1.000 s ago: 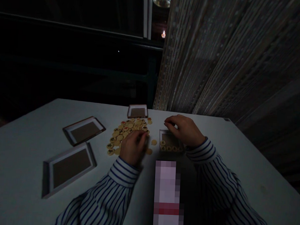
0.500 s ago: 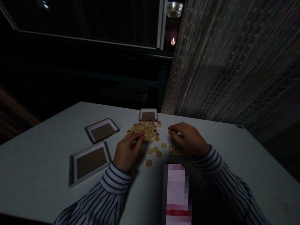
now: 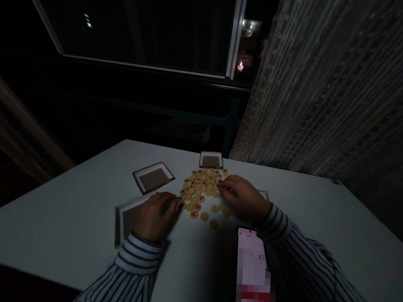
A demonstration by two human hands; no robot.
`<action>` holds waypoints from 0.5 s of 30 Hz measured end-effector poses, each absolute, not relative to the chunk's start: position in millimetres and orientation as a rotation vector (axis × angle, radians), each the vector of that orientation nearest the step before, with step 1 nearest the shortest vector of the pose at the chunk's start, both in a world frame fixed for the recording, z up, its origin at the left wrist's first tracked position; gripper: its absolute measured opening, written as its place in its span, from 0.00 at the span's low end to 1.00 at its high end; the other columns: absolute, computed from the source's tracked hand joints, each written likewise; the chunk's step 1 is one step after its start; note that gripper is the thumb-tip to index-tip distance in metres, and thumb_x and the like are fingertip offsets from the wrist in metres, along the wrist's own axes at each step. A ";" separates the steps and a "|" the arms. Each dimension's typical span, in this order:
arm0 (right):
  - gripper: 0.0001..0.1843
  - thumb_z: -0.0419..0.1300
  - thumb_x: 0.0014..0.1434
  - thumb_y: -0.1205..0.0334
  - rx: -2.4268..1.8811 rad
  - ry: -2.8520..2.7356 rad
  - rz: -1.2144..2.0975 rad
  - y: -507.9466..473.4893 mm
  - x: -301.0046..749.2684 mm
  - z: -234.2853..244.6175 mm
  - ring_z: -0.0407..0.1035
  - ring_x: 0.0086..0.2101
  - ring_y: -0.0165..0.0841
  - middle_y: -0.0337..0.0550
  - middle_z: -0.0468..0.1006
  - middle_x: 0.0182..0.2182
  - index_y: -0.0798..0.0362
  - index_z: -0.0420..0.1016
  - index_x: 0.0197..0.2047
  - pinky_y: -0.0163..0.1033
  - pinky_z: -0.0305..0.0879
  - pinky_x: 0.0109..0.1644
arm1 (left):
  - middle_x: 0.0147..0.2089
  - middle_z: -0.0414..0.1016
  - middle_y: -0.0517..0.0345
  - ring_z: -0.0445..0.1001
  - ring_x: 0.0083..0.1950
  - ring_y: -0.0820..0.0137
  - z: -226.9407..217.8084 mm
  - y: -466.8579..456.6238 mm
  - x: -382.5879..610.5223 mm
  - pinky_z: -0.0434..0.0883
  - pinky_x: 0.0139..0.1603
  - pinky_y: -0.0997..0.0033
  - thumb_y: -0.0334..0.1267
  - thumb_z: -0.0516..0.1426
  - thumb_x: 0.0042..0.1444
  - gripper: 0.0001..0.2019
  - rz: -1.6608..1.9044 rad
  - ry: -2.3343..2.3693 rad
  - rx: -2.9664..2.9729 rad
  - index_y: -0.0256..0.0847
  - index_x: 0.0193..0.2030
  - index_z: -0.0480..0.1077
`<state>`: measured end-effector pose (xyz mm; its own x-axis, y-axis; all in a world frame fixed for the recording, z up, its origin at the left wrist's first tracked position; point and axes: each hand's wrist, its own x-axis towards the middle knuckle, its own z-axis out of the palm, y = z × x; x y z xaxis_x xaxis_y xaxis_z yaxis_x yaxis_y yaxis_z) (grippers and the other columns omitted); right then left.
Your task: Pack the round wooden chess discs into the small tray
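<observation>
A loose pile of round wooden discs, some with red or black markings, lies mid-table. My left hand is at the pile's left edge, thumb and fingers drawn together beside the outermost discs. Whatever it pinches is too small and dark to make out. At the pile's right side, my right hand has its thumb and fingertips closed on a disc. Several discs lie scattered nearer me, one being a plain disc. A shallow tray is mostly hidden behind my right hand.
Shallow boxes stand around the pile: a small box at the back, a brown-edged box at left, and a larger box partly behind my left hand. A phone lies in front on the white table. A string curtain hangs at right.
My right hand has moved left from the tray to the pile's right side. My left hand has drawn back from the pile to its left edge, leaving more discs visible. The view has shifted slightly.
</observation>
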<state>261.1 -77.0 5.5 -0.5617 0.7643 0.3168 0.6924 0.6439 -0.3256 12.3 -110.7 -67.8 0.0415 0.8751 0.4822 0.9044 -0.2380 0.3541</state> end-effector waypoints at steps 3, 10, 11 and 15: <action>0.14 0.48 0.58 0.64 -1.138 -2.545 0.258 -72.5 246.3 0.7 0.65 0.41 0.32 0.46 0.74 0.38 0.56 0.73 0.40 0.36 0.57 0.47 | 0.39 0.76 0.50 0.72 0.42 0.63 -80.1 -111.8 12.4 0.68 0.45 0.62 0.48 0.49 0.54 0.17 -0.899 -1.862 -2.240 0.39 0.37 0.72; 0.16 0.45 0.59 0.64 -1.141 -2.742 0.309 -64.3 210.9 -20.8 0.67 0.40 0.32 0.45 0.75 0.38 0.54 0.73 0.41 0.34 0.55 0.42 | 0.42 0.74 0.51 0.70 0.44 0.60 -92.3 -114.4 16.6 0.65 0.46 0.58 0.46 0.51 0.53 0.15 -0.752 -1.904 -2.240 0.40 0.38 0.73; 0.16 0.45 0.59 0.63 -1.144 -2.769 0.331 -63.5 206.0 -23.0 0.67 0.39 0.31 0.44 0.76 0.37 0.53 0.73 0.40 0.34 0.55 0.42 | 0.42 0.74 0.51 0.69 0.45 0.60 -92.0 -115.1 16.9 0.64 0.47 0.57 0.45 0.51 0.53 0.14 -0.732 -1.910 -2.236 0.40 0.38 0.73; 0.17 0.43 0.59 0.62 -1.226 -2.856 0.356 -60.4 188.8 -28.5 0.69 0.36 0.32 0.43 0.77 0.35 0.53 0.73 0.37 0.34 0.55 0.37 | 0.41 0.74 0.50 0.69 0.45 0.60 -90.1 -117.0 19.2 0.62 0.48 0.55 0.44 0.51 0.53 0.13 -0.654 -1.933 -2.242 0.40 0.38 0.72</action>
